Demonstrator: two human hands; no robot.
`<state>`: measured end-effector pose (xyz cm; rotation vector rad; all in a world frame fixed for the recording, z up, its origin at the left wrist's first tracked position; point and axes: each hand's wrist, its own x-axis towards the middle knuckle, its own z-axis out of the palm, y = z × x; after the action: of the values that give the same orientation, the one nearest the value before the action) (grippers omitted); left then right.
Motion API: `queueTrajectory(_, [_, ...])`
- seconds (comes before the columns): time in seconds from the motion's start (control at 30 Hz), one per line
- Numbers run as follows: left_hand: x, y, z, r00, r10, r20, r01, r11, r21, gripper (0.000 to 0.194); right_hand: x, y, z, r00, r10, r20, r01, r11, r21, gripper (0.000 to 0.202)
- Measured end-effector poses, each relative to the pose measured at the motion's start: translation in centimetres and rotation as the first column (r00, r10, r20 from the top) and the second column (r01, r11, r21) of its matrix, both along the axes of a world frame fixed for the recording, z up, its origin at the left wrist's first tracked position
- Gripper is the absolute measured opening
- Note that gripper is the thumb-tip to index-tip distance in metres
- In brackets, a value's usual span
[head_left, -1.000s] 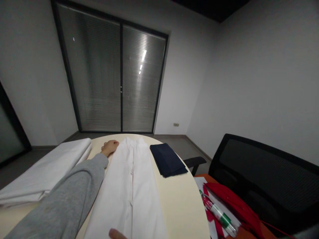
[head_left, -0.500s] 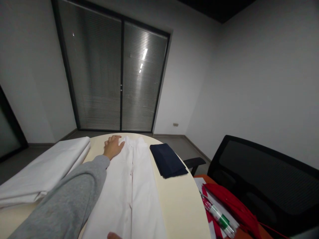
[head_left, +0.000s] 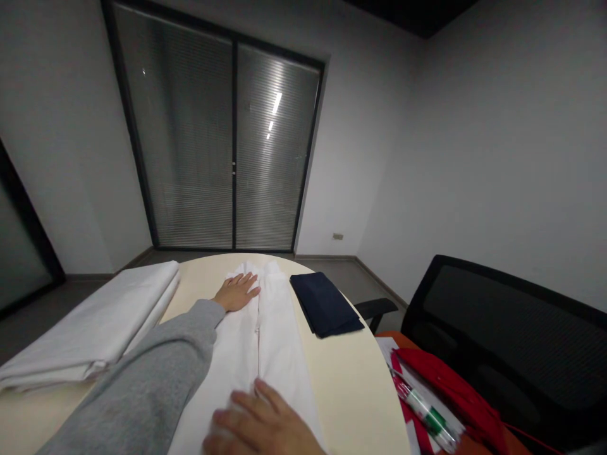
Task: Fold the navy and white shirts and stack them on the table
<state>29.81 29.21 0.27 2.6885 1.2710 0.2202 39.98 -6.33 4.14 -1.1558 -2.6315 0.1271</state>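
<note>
A long white cloth (head_left: pixel 282 341), folded so that two edges meet along its middle, lies lengthwise on the round cream table (head_left: pixel 358 379). Near the cloth's far end, my left hand (head_left: pixel 237 292) rests flat on its left half, fingers spread. My right hand (head_left: pixel 263 423) is over the near part of the cloth, fingers apart and slightly blurred; whether it touches the fabric I cannot tell. Neither hand holds anything. To the right of the cloth lies a folded navy cloth (head_left: pixel 326 304).
Another folded white cloth (head_left: pixel 99 316) lies at the table's left. A black mesh chair (head_left: pixel 502 335) stands at the right, with red fabric (head_left: pixel 448 385) and a clear bottle with a green label (head_left: pixel 431 417) on its orange seat. Glass panels with blinds (head_left: pixel 194 145) stand behind.
My left hand has moved right, from the cloth's left edge onto it near the middle fold. My right hand has come further into view from the bottom edge, with its fingers spread.
</note>
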Motion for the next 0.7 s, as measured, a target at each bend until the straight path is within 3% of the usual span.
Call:
queueTrajectory(0.07, [0.1, 0.1, -0.1, 1.0, 0.002, -0.002, -0.002, 1.0, -0.009, 0.075, 1.4, 1.0, 1.4, 0.99, -0.142, -0.017, 0.141, 0.988, -0.054, 0.06])
queueTrajectory(0.13, [0.2, 0.1, -0.1, 1.0, 0.009, -0.002, -0.009, 1.0, -0.023, 0.075, 2.1, 2.0, 1.4, 0.969, -0.247, -0.005, 0.245, 0.964, -0.1, 0.074])
queueTrajectory(0.23, [0.4, 0.3, -0.1, 1.0, 0.015, 0.014, -0.014, 0.999, -0.046, 0.073, 2.0, 3.1, -1.5, 0.96, -0.275, 0.052, 0.279, 0.958, -0.069, 0.083])
queueTrajectory(0.33, [0.5, 1.2, 0.2, 0.998, 0.028, 0.063, -0.024, 0.998, -0.057, 0.066, 1.2, 3.5, -5.0, 0.957, -0.277, 0.088, 0.274, 0.961, 0.047, 0.088])
queueTrajectory(0.4, [0.2, 2.1, 0.6, 0.989, 0.077, 0.123, -0.072, 0.996, -0.043, 0.063, 0.9, 3.5, -5.5, 0.952, -0.287, 0.107, 0.278, 0.956, 0.094, 0.076])
queueTrajectory(0.47, [-0.4, 3.3, 1.0, 0.966, 0.171, 0.193, -0.169, 0.985, -0.026, 0.061, 0.9, 3.7, -3.6, 0.96, -0.259, 0.109, 0.257, 0.966, 0.029, 0.064])
queueTrajectory(0.53, [-1.0, 4.5, 1.1, 0.927, 0.282, 0.245, -0.283, 0.958, -0.033, 0.06, 1.3, 5.1, -0.1, 0.966, -0.254, 0.041, 0.257, 0.96, -0.114, 0.058])
queueTrajectory(0.57, [-1.3, 5.1, 1.1, 0.907, 0.332, 0.259, -0.332, 0.942, -0.048, 0.059, 1.7, 6.4, 1.9, 0.945, -0.326, -0.034, 0.317, 0.934, -0.168, 0.057])
queueTrajectory(0.63, [-1.5, 6.2, 0.9, 0.873, 0.408, 0.268, -0.4, 0.913, -0.086, 0.057, 3.2, 10.5, 5.6, 0.854, -0.509, -0.11, 0.489, 0.856, -0.167, 0.041])
queueTrajectory(0.7, [-1.5, 7.2, 0.7, 0.855, 0.445, 0.264, -0.429, 0.895, -0.121, 0.055, 5.5, 15.9, 7.9, 0.764, -0.637, -0.1, 0.626, 0.77, -0.125, 0.035])
